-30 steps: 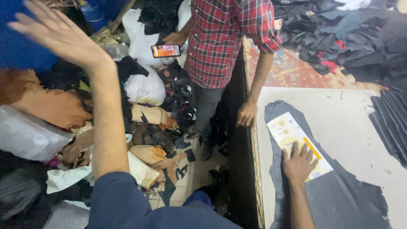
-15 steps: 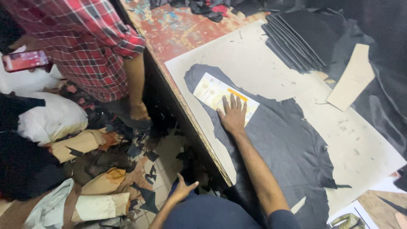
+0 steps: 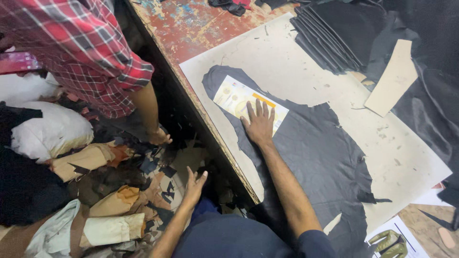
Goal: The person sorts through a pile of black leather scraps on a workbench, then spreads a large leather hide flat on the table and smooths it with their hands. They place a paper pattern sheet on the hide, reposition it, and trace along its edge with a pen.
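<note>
Raised left hand (image 3: 193,184), flat right hand (image 3: 258,125)

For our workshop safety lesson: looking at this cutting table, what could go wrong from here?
The dark leather sheet hangs over the table edge, and only the right hand pins it and the yellow card, so both might slide. The scraps heaped on the floor near the left hand could trip someone.

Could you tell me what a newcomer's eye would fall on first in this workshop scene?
First, the right hand pressed flat on a yellow-and-white card lying on a dark leather piece spread over the pale cutting board. Next, the left hand hangs open over heaped scraps on the floor, beside a person in a red checked shirt.
</note>
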Available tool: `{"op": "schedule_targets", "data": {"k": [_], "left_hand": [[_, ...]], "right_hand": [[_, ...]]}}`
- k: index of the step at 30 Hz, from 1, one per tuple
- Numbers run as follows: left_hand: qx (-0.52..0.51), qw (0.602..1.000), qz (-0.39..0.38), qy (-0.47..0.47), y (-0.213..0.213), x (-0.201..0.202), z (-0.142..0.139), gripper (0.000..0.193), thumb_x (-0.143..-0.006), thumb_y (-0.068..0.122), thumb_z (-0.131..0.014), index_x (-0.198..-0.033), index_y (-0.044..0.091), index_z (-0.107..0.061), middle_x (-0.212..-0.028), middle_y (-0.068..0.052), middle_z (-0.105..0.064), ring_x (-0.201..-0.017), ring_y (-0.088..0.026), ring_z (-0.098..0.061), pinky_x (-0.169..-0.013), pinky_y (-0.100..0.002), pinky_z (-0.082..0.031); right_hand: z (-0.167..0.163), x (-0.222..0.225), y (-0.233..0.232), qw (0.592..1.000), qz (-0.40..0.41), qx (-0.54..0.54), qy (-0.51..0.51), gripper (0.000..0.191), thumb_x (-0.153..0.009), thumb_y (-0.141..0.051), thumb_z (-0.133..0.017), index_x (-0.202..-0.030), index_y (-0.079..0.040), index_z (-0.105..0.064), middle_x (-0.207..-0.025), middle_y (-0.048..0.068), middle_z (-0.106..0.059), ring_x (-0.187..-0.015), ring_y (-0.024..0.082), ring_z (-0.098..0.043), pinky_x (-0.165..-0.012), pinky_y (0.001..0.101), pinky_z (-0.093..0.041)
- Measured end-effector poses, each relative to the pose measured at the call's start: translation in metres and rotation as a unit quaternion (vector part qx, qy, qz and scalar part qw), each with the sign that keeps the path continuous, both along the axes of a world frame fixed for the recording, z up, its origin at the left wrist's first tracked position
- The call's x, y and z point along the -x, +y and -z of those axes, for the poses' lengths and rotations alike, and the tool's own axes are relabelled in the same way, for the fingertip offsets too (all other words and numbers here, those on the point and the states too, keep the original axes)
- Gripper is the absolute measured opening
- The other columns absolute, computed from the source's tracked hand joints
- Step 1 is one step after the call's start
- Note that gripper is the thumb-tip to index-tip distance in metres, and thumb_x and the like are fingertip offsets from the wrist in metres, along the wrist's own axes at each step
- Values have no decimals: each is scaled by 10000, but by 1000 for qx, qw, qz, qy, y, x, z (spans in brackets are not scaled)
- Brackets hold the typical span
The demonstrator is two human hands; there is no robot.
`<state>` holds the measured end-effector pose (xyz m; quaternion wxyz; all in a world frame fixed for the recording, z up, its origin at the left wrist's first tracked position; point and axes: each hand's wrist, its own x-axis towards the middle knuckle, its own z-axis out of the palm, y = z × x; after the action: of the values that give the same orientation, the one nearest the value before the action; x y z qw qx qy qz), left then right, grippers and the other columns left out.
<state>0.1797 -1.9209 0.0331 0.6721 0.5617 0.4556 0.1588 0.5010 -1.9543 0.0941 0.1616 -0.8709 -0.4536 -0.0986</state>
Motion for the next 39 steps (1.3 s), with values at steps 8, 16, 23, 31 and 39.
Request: {"op": "schedule_targets", "data": {"k": [8, 16, 23, 31, 39], "left_hand": [[-22, 964, 253, 80, -79, 3, 42, 1172, -994, 570, -688, -1608, 28, 150, -1581, -365, -338, -1458, -324, -419, -1181, -376, -381], [-84, 960, 235, 129, -62, 5, 22, 1134, -903, 616, -596, -1613, 110, 130, -1618, -239, -335, -1352, -297, -578, -1086, -378, -474], [440, 859, -27, -262, -52, 1, -18, 1161, -824, 786, -441, -1549, 194, 245, -1522, -312, -449, -1180, -368, -657, -925, -402, -567], [444, 823, -134, -329, -33, 3, -38, 1132, -816, 860, -325, -1529, 260, 317, -1461, -345, -531, -1055, -377, -718, -757, -362, -648], [447, 848, -145, -243, -46, 5, -18, 1087, -822, 802, -329, -1538, 272, 293, -1422, -326, -575, -1069, -400, -719, -806, -388, -637]], "right_hand": [[0, -2, 10, 1000, 14, 27, 6, 700, -1014, -579, -449, -1610, -225, -354, -1680, 179, -245, -1544, 419, -185, -1207, 658, -69], [-5, 0, 15, 999, 15, 31, 9, 692, -1021, -577, -429, -1613, -232, -339, -1687, 181, -229, -1552, 416, -162, -1209, 658, -42], [-1, -1, 14, 999, 15, 27, 13, 689, -1017, -569, -440, -1611, -234, -348, -1682, 185, -236, -1549, 423, -169, -1207, 661, -50], [9, -5, 19, 1000, 9, 29, -1, 695, -1005, -576, -450, -1602, -229, -360, -1681, 182, -245, -1548, 422, -180, -1200, 673, -72], [7, -3, 20, 1000, 6, 25, -3, 695, -1014, -577, -445, -1609, -231, -355, -1686, 182, -242, -1548, 427, -186, -1202, 670, -72]]}}
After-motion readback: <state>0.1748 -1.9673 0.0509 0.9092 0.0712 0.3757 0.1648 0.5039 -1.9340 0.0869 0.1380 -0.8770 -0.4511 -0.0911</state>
